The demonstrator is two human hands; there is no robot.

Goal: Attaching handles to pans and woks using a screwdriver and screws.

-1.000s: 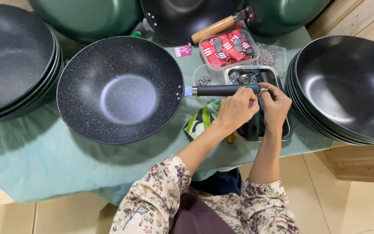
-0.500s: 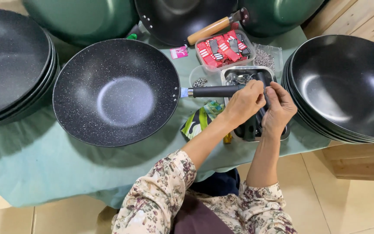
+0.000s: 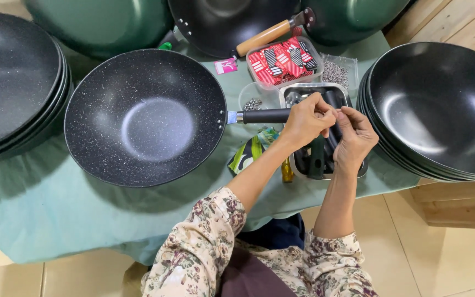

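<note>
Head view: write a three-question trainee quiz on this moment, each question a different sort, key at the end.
1. True or false: the left hand grips the black handle of the speckled wok.
2. What lies under the hands? A) metal tray B) wooden board C) glass bowl
3. Fill in: the right hand meets the left above the ____ end.

Key: 1 true; 2 A; 3 handle

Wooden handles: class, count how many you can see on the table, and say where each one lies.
1. The wooden handle lies at the table's far edge, fixed to a black wok, beside the tray of red packets. Others may be hidden beyond the frame or under the stacked pans.
</note>
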